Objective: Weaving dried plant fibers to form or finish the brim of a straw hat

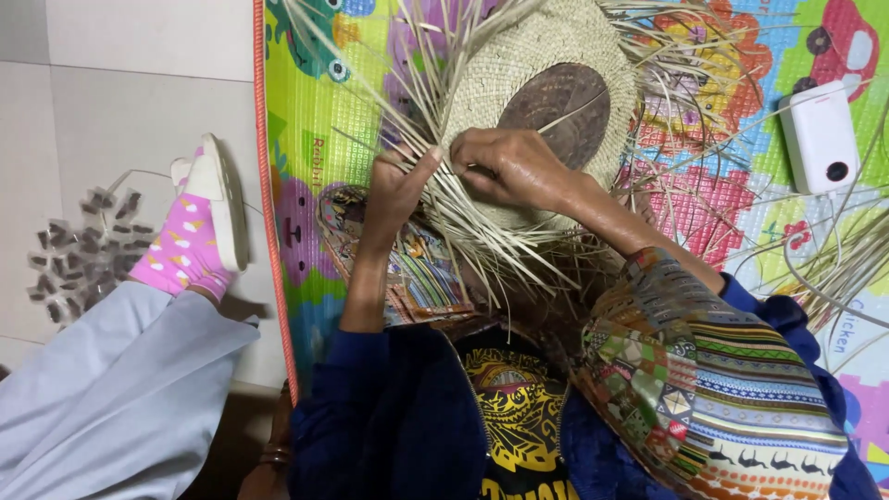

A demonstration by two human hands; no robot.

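Note:
A half-woven straw hat (542, 65) lies crown toward me on the colourful play mat (315, 120), with a dark round patch (560, 106) at its centre and many loose straw strands sticking out around its rim. My left hand (396, 185) pinches a few strands at the hat's near left edge. My right hand (509, 167) grips strands right beside it, fingers curled over the weave. Both forearms reach up from dark blue sleeves.
A white power bank (820, 137) with a cable lies on the mat at the right. Another person's leg in grey trousers with a pink sock and white sandal (208, 218) rests on the tiled floor at left. Patterned cloth (713, 389) covers my lap.

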